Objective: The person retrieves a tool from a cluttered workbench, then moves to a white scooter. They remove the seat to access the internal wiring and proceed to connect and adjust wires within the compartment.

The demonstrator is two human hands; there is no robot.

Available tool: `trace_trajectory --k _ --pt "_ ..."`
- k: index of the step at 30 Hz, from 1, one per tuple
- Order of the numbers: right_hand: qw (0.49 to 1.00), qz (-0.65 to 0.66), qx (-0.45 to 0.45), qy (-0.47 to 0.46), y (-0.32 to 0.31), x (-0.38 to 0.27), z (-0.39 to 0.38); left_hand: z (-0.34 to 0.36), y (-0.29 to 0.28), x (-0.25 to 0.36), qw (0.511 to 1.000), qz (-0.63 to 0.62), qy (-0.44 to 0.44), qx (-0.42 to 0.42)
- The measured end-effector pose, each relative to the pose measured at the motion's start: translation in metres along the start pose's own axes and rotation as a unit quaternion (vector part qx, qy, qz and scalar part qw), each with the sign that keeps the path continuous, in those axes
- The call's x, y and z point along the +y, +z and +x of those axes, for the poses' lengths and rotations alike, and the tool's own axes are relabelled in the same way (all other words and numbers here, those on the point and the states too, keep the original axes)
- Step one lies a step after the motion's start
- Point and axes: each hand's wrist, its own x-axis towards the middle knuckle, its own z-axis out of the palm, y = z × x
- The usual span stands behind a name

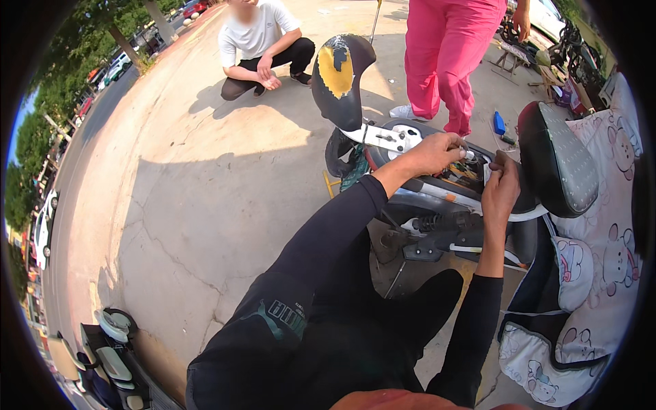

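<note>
An electric scooter (424, 188) stands before me, its body opened so that a cavity full of coloured wires (465, 174) shows. Over the cavity, my left hand (437, 154) is closed in a pinch beside a small white connector (469, 155), which it appears to hold. At the cavity's right edge, my right hand (501, 186) is closed with its fingertips together; what it grips, if anything, is too small to make out. A black saddle (328, 96), its cover torn down to yellow foam, sticks up left of the cavity. Another black padded seat (564, 157) stands close right of my right hand.
A person in a white shirt (256, 31) squats at the far left; another in pink trousers (444, 55) stands just beyond the scooter. A blue object (499, 123) lies on the ground. A cartoon-print quilted cover (605, 225) hangs at the right. Another vehicle (116, 362) shows lower left.
</note>
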Motion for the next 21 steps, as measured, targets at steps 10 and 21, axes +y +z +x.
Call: trace_trajectory --k 10,21 --pt "0.916 0.171 -0.267 0.245 0.020 0.019 0.037 -0.004 0.000 0.005 0.998 -0.006 0.058 0.036" --pt "0.968 0.114 -0.146 0.171 0.037 0.000 0.022 -0.007 -0.002 0.007 0.992 -0.077 0.074 0.069"
